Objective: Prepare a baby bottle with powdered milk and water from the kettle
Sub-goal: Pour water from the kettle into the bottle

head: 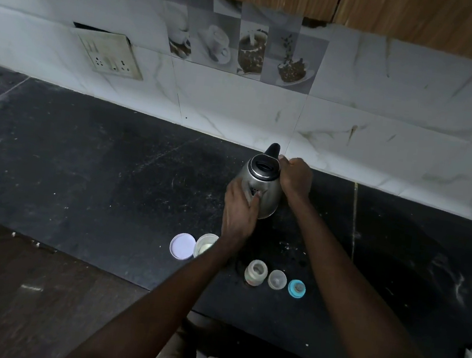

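On counter [110, 178], open kettle [268, 196], powder jar [205, 245]

silver kettle [260, 187]; black counter [97, 161]

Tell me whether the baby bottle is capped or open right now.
Open. The baby bottle stands upright, mouth bare; its clear cap and blue teat ring sit beside it on the counter.

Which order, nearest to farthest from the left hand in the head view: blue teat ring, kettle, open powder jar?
1. Kettle, touched by the left hand.
2. Powder jar, beside the left forearm.
3. Blue teat ring, far right of the front row.
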{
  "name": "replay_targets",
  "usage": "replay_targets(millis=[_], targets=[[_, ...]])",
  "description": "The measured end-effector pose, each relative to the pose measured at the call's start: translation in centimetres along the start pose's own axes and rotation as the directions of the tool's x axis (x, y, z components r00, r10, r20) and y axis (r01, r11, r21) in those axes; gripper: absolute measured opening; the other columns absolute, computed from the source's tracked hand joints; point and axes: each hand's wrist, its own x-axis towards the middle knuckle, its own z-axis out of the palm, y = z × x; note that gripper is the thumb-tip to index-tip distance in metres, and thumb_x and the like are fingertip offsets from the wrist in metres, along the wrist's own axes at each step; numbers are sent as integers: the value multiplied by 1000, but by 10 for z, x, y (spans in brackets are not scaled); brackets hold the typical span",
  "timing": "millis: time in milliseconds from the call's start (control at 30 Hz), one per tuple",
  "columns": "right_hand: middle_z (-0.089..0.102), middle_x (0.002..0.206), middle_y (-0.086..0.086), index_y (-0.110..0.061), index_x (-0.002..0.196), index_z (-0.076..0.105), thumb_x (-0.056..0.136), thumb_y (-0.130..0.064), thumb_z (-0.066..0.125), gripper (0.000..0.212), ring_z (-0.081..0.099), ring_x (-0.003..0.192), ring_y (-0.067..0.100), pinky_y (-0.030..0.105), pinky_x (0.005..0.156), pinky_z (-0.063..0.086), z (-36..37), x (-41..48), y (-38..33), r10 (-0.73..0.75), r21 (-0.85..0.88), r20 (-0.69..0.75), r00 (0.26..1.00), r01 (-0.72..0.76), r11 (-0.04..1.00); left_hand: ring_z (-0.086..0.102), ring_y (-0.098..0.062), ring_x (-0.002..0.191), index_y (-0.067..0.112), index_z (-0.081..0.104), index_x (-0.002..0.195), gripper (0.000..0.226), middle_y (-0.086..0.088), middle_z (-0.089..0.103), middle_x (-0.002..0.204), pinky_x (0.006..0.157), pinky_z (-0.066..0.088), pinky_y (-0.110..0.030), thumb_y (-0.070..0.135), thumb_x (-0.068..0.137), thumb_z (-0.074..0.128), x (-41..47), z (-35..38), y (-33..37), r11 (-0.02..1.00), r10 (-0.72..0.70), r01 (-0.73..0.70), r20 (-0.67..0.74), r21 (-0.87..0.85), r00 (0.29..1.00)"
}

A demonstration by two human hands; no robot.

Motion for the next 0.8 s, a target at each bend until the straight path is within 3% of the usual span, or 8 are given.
replay_targets(millis=[100,267,433,500,600,700,800], targets=[[72,105,19,4,97,73,107,-46,50,56,67,105,34,36,81,43,8,12,-10,41,1,70,997,-41,999,47,-32,140,3,42,149,51,-20,48,151,117,41,-45,34,109,48,30,-5,4,1000,-12,11,43,12,999],[74,114,19,4,111,75,105,-48,56,56,68,101,30,30,77,42,19,21,-16,121,106,152,981,-138,985,60,-33,121,3,57,130,38,-18,65,129,103,49,-51,34,110,46,62,-7,9,998,-50,46,132,31,990],[75,117,18,2,118,74,100,-51,64,56,71,110,33,44,99,57,20,33,-22,202,272,219,955,-258,927,62,-35,109,0,60,113,46,-20,67,115,90,50,-44,44,106,53,83,-4,9,984,-172,164,127,65,977],[76,115,19,2,117,73,98,-49,68,54,73,107,33,43,98,59,20,36,-23,218,356,263,940,-305,883,65,-34,105,0,61,107,50,-18,69,109,86,50,-42,50,103,56,93,-5,7,976,-216,210,144,57,966],[77,111,20,2,117,73,95,-44,73,52,75,97,32,39,89,59,22,39,-25,217,397,308,926,-332,856,68,-33,108,3,60,113,55,-16,70,113,94,58,-48,55,95,67,106,-7,4,936,-337,351,202,-35,920],[78,110,21,3,115,75,92,-39,77,48,72,83,27,32,76,56,20,44,-24,200,399,335,921,-331,855,69,-33,108,0,56,122,65,-19,65,118,89,63,-54,53,90,75,119,-8,6,868,-443,486,287,-98,849],[78,111,21,3,116,75,91,-37,78,47,74,93,30,36,85,58,16,47,-22,179,373,352,919,-313,873,65,-28,94,-3,56,118,64,-16,58,106,82,64,-46,48,88,79,125,-8,7,816,-483,561,369,-138,794]])
